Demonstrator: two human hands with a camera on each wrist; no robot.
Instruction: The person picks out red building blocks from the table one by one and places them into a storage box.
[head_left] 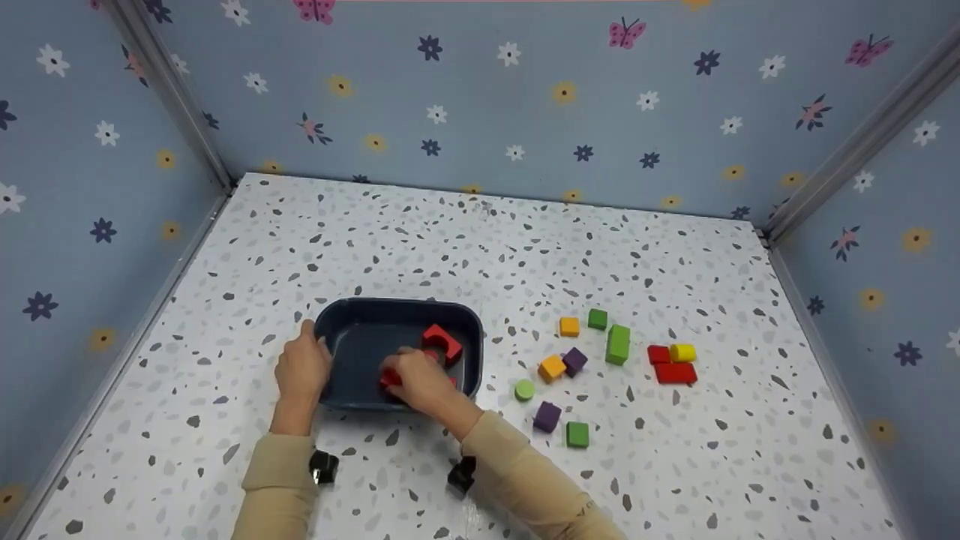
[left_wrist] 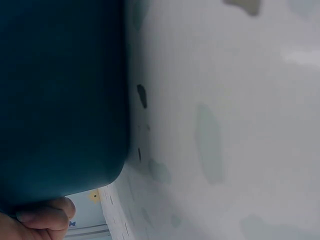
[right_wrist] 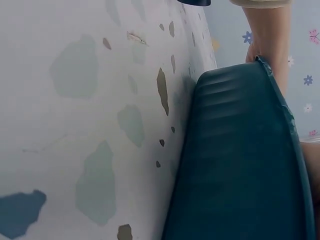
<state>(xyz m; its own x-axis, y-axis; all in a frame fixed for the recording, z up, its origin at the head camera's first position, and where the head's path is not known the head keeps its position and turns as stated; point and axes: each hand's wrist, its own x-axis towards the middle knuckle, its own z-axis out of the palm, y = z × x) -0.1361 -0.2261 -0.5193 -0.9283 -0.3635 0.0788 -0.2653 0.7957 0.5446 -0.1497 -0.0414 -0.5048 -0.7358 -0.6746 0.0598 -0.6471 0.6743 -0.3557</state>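
A dark blue plastic tub (head_left: 364, 341) stands on the table, with several red blocks inside, one of them a notched arch block (head_left: 442, 345). My left hand (head_left: 304, 365) grips its left rim; curled fingers (left_wrist: 47, 217) show against the wall in the left wrist view. Reaching over the near rim, my right hand (head_left: 420, 379) is down in the tub, its fingertips pinching a red block (head_left: 390, 377) that they partly cover. In the right wrist view the tub's wall (right_wrist: 240, 150) hides most of that hand.
Right of the tub lie loose blocks: an orange cube (head_left: 553, 368), purple cube (head_left: 547, 417), green cube (head_left: 577, 434), long green block (head_left: 618, 344), light green cylinder (head_left: 524, 389), yellow cylinder (head_left: 683, 352) and red block (head_left: 676, 373). Patterned walls (head_left: 480, 97) enclose the speckled table (head_left: 375, 232).
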